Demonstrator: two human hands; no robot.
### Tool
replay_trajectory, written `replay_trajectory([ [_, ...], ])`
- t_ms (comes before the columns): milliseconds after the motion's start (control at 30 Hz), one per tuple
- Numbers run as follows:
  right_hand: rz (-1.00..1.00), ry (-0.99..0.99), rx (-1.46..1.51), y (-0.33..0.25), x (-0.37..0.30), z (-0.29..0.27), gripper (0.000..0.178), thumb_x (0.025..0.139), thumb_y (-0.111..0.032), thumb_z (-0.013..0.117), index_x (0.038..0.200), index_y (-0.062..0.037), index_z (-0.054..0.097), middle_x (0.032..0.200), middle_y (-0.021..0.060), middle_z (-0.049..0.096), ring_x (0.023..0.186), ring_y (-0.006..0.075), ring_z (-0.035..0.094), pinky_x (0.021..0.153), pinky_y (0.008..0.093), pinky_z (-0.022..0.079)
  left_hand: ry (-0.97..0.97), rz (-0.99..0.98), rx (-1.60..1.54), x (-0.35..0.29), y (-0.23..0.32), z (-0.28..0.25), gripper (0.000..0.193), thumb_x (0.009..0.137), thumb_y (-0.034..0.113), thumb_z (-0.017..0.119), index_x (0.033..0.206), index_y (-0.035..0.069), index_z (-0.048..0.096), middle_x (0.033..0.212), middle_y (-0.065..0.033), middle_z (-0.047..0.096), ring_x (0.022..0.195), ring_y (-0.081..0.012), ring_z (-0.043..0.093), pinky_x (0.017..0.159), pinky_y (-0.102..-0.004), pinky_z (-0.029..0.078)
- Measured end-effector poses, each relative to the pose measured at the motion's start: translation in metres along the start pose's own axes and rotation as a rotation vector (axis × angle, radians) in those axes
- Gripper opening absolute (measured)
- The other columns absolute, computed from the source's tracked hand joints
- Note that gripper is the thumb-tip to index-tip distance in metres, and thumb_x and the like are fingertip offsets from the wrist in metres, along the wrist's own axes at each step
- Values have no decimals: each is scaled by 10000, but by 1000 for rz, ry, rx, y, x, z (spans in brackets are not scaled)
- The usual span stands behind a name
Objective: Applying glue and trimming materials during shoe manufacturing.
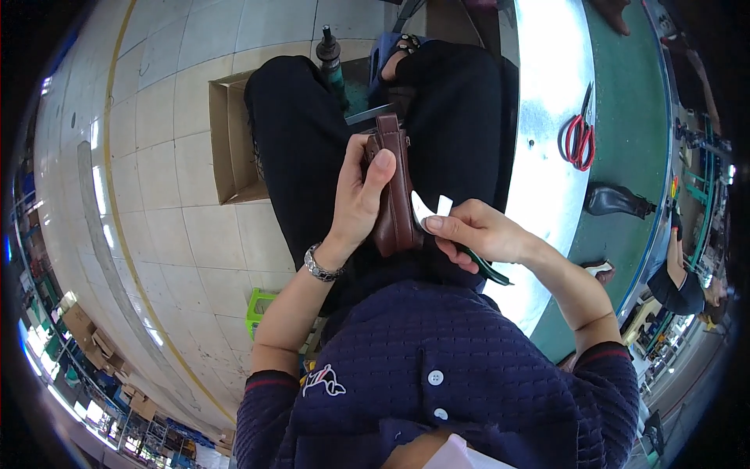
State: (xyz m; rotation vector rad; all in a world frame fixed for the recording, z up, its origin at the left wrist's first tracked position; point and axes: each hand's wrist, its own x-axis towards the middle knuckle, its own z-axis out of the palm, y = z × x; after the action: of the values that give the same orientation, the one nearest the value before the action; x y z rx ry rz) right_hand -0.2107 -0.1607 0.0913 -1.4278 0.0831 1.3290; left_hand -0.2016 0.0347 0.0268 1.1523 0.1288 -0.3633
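Here the brown leather boot (394, 187) is held upright over the person's lap, its shaft pointing away from the body, with the left hand (359, 195) wrapped around its side, thumb laid along the front edge in a firm clenched grip. Just right of the boot, the right hand (476, 230) pinches a small white paper tag (426, 209) against the leather while its lower fingers are closed around a green-handled tool (488, 267), whose working end is hidden. The leather looks supple and smooth, likely light enough for one hand but apt to fold or slip, so taking it around the stiffer seam edge seems the surest hold. Beyond the boot to the right lies a shiny metal bench (547, 117) with red-handled scissors (580, 137) resting on it, and a black shoe (617, 201) on the green belt beside it. Left of the boot, on the tiled floor (156, 156), stands an open cardboard box (230, 141).
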Motion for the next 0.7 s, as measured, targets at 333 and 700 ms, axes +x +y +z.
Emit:
replay_trajectory([
  [333, 5, 20, -689, -41, -6, -7, 617, 997, -485, 403, 574, -70, 577, 470, 22, 555, 410, 125, 574, 458, 234, 464, 71, 36, 51, -4, -4, 5, 364, 954, 410, 564, 1056, 65, 506, 845, 28, 485, 726, -36, 442, 665, -193, 401],
  [700, 41, 32, -66, -13, 7, -3, 638, 995, -498, 406, 538, -67, 518, 450, 2, 502, 401, 96, 532, 469, 229, 450, 20, 34, 31, 0, -2, -4, 385, 955, 436, 551, 1053, 67, 501, 882, 13, 520, 764, -41, 472, 686, -200, 416],
])
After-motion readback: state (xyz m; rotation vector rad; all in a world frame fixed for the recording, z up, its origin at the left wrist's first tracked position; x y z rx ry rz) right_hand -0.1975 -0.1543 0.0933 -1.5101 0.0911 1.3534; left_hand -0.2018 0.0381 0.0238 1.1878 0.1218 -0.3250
